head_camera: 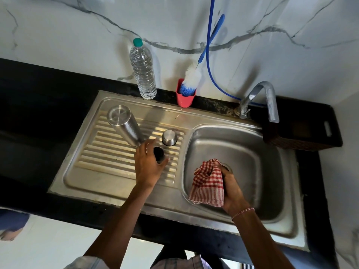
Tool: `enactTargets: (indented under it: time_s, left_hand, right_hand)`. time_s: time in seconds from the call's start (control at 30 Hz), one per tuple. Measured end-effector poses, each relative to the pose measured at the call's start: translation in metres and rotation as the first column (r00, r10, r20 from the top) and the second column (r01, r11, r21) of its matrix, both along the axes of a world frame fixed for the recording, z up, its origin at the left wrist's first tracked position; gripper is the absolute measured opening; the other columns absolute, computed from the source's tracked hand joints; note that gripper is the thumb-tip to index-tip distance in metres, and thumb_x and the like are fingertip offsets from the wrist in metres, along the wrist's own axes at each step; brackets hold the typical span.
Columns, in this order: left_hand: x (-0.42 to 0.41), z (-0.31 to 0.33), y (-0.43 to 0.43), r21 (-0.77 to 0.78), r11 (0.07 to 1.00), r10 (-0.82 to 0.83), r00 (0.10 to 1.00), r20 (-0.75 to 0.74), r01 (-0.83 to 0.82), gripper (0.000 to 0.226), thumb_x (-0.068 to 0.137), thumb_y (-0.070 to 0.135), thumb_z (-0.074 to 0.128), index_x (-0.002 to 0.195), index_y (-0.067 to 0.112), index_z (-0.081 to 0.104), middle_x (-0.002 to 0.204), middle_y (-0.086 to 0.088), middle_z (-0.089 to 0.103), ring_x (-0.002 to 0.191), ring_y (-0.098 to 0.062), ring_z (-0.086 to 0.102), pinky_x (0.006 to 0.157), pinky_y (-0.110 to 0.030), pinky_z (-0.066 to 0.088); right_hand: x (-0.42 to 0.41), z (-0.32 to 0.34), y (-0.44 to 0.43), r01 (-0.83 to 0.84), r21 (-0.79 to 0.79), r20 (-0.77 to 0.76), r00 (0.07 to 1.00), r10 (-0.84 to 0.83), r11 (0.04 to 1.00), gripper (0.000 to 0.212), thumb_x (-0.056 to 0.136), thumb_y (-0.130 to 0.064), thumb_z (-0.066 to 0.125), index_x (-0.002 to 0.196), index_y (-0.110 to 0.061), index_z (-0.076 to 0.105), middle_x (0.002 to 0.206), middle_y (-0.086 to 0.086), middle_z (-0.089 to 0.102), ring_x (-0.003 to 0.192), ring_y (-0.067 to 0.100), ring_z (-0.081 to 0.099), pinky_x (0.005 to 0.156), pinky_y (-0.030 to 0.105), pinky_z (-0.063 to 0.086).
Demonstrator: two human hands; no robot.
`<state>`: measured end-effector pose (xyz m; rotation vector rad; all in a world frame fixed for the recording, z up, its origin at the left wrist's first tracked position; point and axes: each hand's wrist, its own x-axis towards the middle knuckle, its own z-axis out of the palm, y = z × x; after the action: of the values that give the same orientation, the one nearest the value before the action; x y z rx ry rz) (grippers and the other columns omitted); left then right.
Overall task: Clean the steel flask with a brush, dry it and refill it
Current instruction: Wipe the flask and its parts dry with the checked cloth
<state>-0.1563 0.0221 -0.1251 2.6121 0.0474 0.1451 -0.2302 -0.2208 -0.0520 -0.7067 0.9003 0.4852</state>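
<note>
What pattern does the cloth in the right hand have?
The red-and-white cloth has a checked pattern; the head view shows it best.

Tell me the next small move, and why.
Probably bring the checked cloth, bunched in the right hand over the basin, across to the steel flask that the left hand grips near its neck, and start wiping: the brush stands in its cup.

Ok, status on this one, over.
Left hand grips dark cap; right hand holds cloth over basin. Flask base-up on drainboard, beside left hand. Brush parked in cup, nothing blocking.
</note>
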Motion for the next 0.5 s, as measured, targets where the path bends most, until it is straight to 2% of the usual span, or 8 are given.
enactTargets:
  time_s: [0.17, 0.3, 0.4, 0.43, 0.5]
  left_hand:
    - [0.037, 0.008, -0.027, 0.069, 0.992, -0.109, 0.994, -0.012, 0.11, 0.076, 0.081, 0.044, 0.084, 0.142, 0.017, 0.048, 0.139, -0.009, 0.056, 0.13, -0.027, 0.05, 0.109, -0.04, 0.044]
    - [0.071, 0.007, -0.044, 0.173, 0.96, -0.197, 0.972, -0.129, 0.218, 0.071, 0.085, 0.032, 0.08, 0.147, 0.022, 0.046, 0.144, -0.012, 0.051, 0.128, -0.033, 0.052, 0.104, -0.045, 0.048]
    - [0.085, 0.0, -0.044, 0.22, 0.945, -0.194, 0.956, -0.219, 0.242, 0.062, 0.087, 0.027, 0.077, 0.142, 0.026, 0.049, 0.133, -0.013, 0.059, 0.118, -0.035, 0.06, 0.096, -0.044, 0.052]
    - [0.087, 0.0, -0.044, 0.196, 0.95, -0.193, 0.951, -0.239, 0.242, 0.058, 0.088, 0.027, 0.077, 0.14, 0.026, 0.05, 0.129, -0.013, 0.061, 0.114, -0.035, 0.062, 0.095, -0.044, 0.053]
    - [0.087, 0.003, -0.044, 0.007, 0.981, -0.186, 0.949, -0.256, 0.194, 0.056, 0.089, 0.031, 0.077, 0.138, 0.027, 0.053, 0.126, -0.014, 0.059, 0.11, -0.033, 0.063, 0.096, -0.043, 0.053]
  right_hand:
    - [0.0, 0.001, -0.001, 0.023, -0.006, -0.005, 1.0, -0.023, 1.0, 0.056, 0.093, -0.042, 0.059, 0.131, -0.001, 0.06, 0.124, 0.024, 0.068, 0.11, 0.039, 0.068, 0.094, 0.052, 0.052]
    - [-0.005, 0.01, -0.004, 0.058, 0.059, 0.014, 0.998, -0.059, 0.997, 0.052, 0.089, -0.038, 0.06, 0.124, 0.0, 0.064, 0.122, 0.024, 0.068, 0.102, 0.037, 0.069, 0.089, 0.05, 0.053]
    - [-0.01, 0.015, -0.009, 0.071, 0.107, 0.039, 0.996, -0.075, 0.992, 0.05, 0.092, -0.037, 0.058, 0.125, 0.0, 0.064, 0.12, 0.025, 0.069, 0.101, 0.037, 0.07, 0.088, 0.049, 0.055]
    - [-0.011, 0.017, -0.012, 0.078, 0.111, 0.055, 0.995, -0.084, 0.991, 0.05, 0.093, -0.037, 0.057, 0.126, 0.0, 0.063, 0.122, 0.025, 0.068, 0.102, 0.037, 0.07, 0.087, 0.049, 0.056]
    - [-0.012, 0.02, -0.015, 0.085, 0.107, 0.08, 0.992, -0.094, 0.991, 0.054, 0.093, -0.039, 0.057, 0.13, 0.0, 0.061, 0.129, 0.026, 0.064, 0.109, 0.038, 0.067, 0.09, 0.049, 0.056]
